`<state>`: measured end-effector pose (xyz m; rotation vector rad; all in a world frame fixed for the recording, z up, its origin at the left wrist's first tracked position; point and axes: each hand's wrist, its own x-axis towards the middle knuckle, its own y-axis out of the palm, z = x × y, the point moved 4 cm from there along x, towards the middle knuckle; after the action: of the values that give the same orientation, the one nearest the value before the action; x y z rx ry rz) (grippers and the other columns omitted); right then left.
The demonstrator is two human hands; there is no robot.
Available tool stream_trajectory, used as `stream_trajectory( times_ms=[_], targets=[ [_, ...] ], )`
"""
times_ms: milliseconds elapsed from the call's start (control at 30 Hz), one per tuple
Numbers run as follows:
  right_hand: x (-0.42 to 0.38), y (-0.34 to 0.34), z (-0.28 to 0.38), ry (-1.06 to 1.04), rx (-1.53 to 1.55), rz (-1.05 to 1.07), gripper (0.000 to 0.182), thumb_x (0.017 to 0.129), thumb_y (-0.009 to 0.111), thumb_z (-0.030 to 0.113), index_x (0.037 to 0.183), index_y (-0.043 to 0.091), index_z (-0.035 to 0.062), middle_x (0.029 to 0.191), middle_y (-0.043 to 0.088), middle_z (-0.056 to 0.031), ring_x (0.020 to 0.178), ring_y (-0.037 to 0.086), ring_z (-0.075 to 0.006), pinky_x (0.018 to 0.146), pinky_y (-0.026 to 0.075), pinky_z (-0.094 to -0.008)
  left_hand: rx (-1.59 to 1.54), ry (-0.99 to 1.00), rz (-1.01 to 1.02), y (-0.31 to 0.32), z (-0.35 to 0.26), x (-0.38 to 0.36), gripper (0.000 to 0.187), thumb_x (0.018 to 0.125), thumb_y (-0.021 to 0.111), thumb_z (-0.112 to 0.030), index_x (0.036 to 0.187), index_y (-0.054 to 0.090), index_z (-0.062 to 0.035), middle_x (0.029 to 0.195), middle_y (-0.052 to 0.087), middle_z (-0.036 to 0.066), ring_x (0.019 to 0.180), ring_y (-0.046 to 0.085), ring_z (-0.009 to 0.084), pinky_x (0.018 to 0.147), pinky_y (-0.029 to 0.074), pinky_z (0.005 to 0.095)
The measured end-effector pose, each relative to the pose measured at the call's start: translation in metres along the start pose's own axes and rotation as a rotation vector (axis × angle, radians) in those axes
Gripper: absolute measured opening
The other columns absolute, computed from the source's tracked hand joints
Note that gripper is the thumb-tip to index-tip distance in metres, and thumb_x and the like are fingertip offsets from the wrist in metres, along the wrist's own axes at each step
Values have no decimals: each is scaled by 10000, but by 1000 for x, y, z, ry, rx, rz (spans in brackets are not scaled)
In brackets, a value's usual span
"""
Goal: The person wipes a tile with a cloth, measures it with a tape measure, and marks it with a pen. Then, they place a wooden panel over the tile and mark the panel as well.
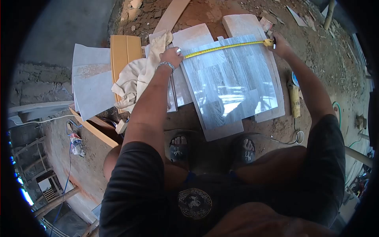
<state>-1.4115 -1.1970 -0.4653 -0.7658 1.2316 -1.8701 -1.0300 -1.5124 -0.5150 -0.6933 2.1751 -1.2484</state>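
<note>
A glossy grey wood-patterned tile [233, 75] lies over paler boards in front of my feet. The yellow blade of a tape measure [225, 47] stretches across its far edge. My left hand [172, 57], with a chain bracelet at the wrist, is closed on the blade's left end; a small white thing shows at its fingertips. At the far right corner, my right hand [282, 46] is closed around the tape's yellow case, with a small white and dark object beside the fingers. A crumpled beige cloth [138, 79] lies just left of my left forearm.
Pale tiles [91, 93] and a tan grooved panel [120, 51] lie to the left. A pale block [242, 25] sits behind the tile. On the right stands a yellow cylindrical tool [294, 100] with a cable. Rubble [205, 14] covers the ground at the back.
</note>
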Motion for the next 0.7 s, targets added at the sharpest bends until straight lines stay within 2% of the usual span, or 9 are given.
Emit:
stream_trajectory(
  times_ms=[100,267,367,433,467,500,567,600,700],
  targets=[
    [40,21,-11,47,29,-27,430,723,826,145,1026,527,86,1045,582,-146,930,593,-292,825,492,-387,-162,-77,-25,18,30,24,270,777,786,-344,902,697,-123,896,727,78,928,690,236,870,423,436],
    [45,53,-28,152,80,-71,470,717,856,155,1050,533,82,1070,599,-145,989,612,-290,855,495,-395,-294,-42,-103,51,46,38,304,762,837,-309,832,677,-60,812,709,76,763,668,266,749,506,372],
    [37,57,-34,112,218,-92,487,736,861,168,1090,541,70,1046,619,-150,986,628,-288,857,496,-408,-443,-21,-153,61,36,34,296,743,845,-295,842,688,-64,853,703,49,826,639,243,793,465,384],
    [30,55,-24,72,196,-227,476,742,867,191,1080,564,49,1006,635,-145,960,639,-281,867,500,-391,-157,-17,-404,50,7,14,229,756,819,-225,874,700,-69,993,708,27,1048,584,248,946,341,426],
    [34,50,-23,44,104,-152,389,860,781,252,1147,616,48,1028,650,-145,966,639,-276,906,495,-376,-154,72,-452,56,-3,9,180,760,795,-188,871,697,-86,1070,693,12,1115,530,251,972,302,412],
    [36,50,-18,38,92,-149,389,860,781,252,1147,616,48,1028,650,-145,966,639,-276,906,495,-376,-167,68,-456,62,-13,7,180,760,795,-188,871,697,-86,1070,693,12,1115,530,251,972,302,412],
    [29,44,11,-139,354,-525,348,992,624,311,1239,645,66,1044,674,-119,937,638,-262,896,503,-377,-104,328,-557,70,-47,-1,148,771,775,-161,864,688,-86,1099,691,2,1113,539,254,979,296,426],
    [25,44,38,-36,514,-420,389,1061,495,325,1299,638,52,1031,691,-101,926,641,-213,844,517,-356,-135,352,-541,81,-55,0,166,801,782,-162,848,641,-86,1156,692,-4,1135,522,257,1000,275,442],
    [30,88,77,50,1093,57,346,1037,557,259,1193,676,-25,941,692,-70,871,627,-116,785,511,-258,-218,314,-607,97,-73,4,191,810,771,-135,824,590,-76,1174,686,9,1149,516,268,1015,267,448]
  ],
)
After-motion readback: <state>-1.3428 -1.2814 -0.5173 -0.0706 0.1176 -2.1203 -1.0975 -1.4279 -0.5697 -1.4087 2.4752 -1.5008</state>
